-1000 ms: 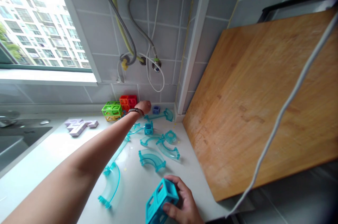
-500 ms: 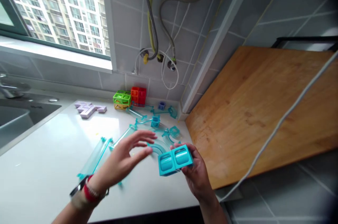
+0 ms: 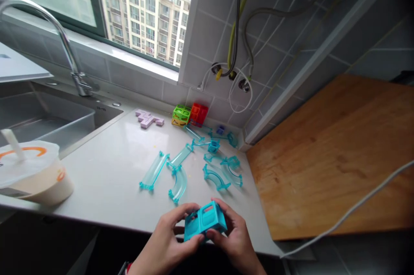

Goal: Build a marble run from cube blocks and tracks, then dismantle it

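A blue toy block [image 3: 205, 219] with two windowed cells is held between both hands near the counter's front edge. My left hand [image 3: 174, 236] grips its left end, fingers behind and thumb in front. My right hand [image 3: 237, 236] closes around the right end, with the thumb on the near side. Beyond them lie clear blue track pieces: a straight one [image 3: 154, 171], a curved one [image 3: 180, 184] and another curve [image 3: 216, 177]. A small blue cube [image 3: 213, 146] sits among several more pieces.
Green and yellow blocks [image 3: 181, 114] and red blocks [image 3: 198, 114] stand against the wall beside a lilac stepped piece [image 3: 149, 118]. To the left are a lidded cup with a straw [image 3: 35, 175] and a sink [image 3: 110, 115]. A wooden board [image 3: 339, 158] leans at right.
My left hand has come in from the open air and taken hold of the blue block. The block is now lower and nearer me. The view has swung left, showing the cup and faucet.
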A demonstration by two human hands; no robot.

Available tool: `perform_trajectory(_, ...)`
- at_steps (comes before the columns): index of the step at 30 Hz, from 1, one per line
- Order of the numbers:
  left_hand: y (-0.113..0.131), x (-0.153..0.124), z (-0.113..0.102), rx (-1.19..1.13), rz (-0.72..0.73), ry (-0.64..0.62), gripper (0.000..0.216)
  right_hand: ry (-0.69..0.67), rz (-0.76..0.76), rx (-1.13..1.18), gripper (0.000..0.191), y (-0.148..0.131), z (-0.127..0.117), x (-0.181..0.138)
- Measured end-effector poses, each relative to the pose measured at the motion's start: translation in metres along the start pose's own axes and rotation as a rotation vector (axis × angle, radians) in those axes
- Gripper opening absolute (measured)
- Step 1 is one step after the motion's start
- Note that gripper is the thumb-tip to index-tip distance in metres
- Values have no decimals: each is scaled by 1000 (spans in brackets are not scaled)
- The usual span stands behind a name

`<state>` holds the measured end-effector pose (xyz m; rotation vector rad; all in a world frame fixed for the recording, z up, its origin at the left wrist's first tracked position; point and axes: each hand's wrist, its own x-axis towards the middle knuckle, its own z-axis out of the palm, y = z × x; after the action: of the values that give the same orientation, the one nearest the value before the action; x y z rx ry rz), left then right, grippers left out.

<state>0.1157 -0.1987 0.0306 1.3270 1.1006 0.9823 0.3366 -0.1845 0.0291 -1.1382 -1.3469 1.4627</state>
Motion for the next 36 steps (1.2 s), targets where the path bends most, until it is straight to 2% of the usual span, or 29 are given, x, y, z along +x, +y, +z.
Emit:
perform_trajectory(4, -9, -5, 4, -86, -38, -88, 41, -1, 11, -19, 73, 10, 3, -14)
perform_trajectory(8, -5, -3, 10, -182, -23, -130, 34, 16, 9, 140, 102, 11, 8, -19)
perform_trajectory(10, 0, -1, 13, -164, -7, -120, 35, 26, 16, 185, 98, 12, 7, -17)
perform_trajectory(15, 11, 6, 5, 147, 143, -37, 52, 39, -40, 164, 62, 16, -16, -2)
perform_trajectory(19, 12, 13, -14, 348, 228, -5, 27, 121, -90, 163, 52, 27, -35, 7)
perform_trajectory(22, 1, 20, -29, 528, 352, 34, 15, 109, -96, 217, 54, 34, -39, 8)
perform_trajectory(25, -20, 27, -37, 665, 484, 142, 19, 61, -78, 281, 70, 35, -37, 7)
perform_trajectory(28, -40, 30, -38, 764, 534, 222, 23, 85, -89, 322, 90, 35, -37, 8)
perform_trajectory(30, -47, 30, -36, 795, 549, 246, 24, 115, -98, 319, 89, 37, -38, 9)
perform_trajectory(33, -38, 34, -36, 777, 570, 259, 20, 127, -102, 297, 75, 39, -41, 11)
perform_trajectory(36, -9, 62, -34, 703, 548, 149, 15, 116, -96, 272, 73, 36, -42, 10)
